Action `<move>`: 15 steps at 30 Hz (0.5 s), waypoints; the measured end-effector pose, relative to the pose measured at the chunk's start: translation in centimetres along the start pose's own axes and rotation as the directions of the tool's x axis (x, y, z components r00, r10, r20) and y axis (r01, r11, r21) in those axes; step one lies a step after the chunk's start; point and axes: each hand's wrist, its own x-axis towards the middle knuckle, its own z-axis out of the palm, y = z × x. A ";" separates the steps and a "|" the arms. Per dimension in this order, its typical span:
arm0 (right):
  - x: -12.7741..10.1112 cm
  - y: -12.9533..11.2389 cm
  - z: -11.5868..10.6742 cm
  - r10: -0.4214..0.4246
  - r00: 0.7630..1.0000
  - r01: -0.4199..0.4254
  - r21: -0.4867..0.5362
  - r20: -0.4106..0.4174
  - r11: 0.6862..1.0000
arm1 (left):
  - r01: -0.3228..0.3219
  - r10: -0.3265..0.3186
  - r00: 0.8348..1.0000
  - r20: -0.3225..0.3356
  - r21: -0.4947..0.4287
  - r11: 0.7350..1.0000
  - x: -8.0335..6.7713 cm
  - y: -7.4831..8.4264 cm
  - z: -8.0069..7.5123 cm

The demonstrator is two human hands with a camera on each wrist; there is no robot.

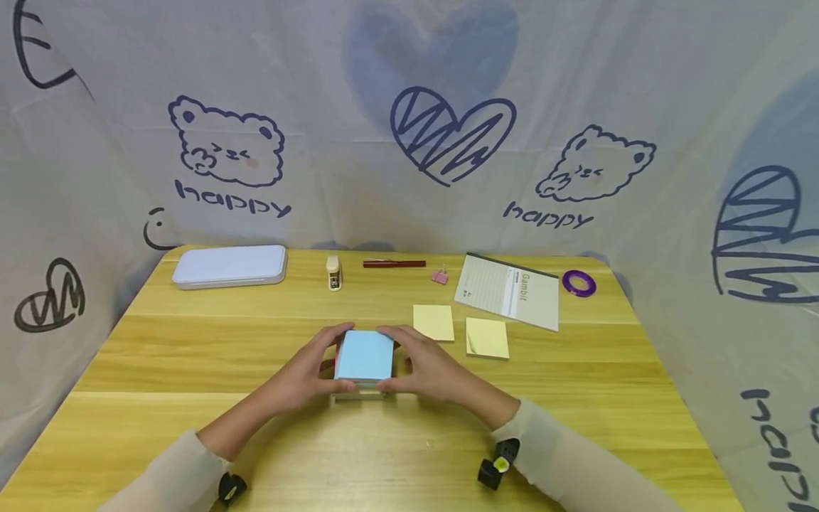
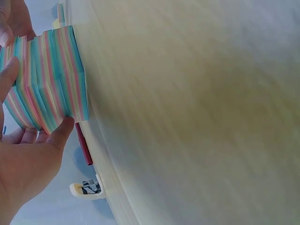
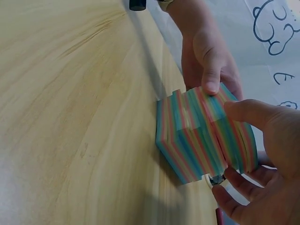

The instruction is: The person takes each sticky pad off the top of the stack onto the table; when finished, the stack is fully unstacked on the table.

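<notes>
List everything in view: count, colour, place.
note stack: 1, multicoloured, centre
note pads: 2, yellow, right of stack
notebook: 1, pale, back right
tape roll: 1, purple, far right
clip: 1, pink, left of notebook
pen: 1, dark red, back centre
small item: 1, cream, left of pen
case: 1, white, back left
table: 1, wood-coloured, underneath
cloth: count unclear, whitish, behind table
wrist devices: 2, black, by sleeves
sleeves: 2, off-white, foreground
hands: 2, bare, gripping stack

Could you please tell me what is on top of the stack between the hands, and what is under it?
The stack has a blue sheet on top, with no object lying on it. The table is below; the spot directly underneath is covered.
</notes>
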 end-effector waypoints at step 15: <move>-4.0 3.0 -2.9 0.091 0.995 -0.086 0.096 -0.049 0.992 | 0.010 -0.010 1.000 -0.016 -0.021 1.000 0.0 -0.1 0.2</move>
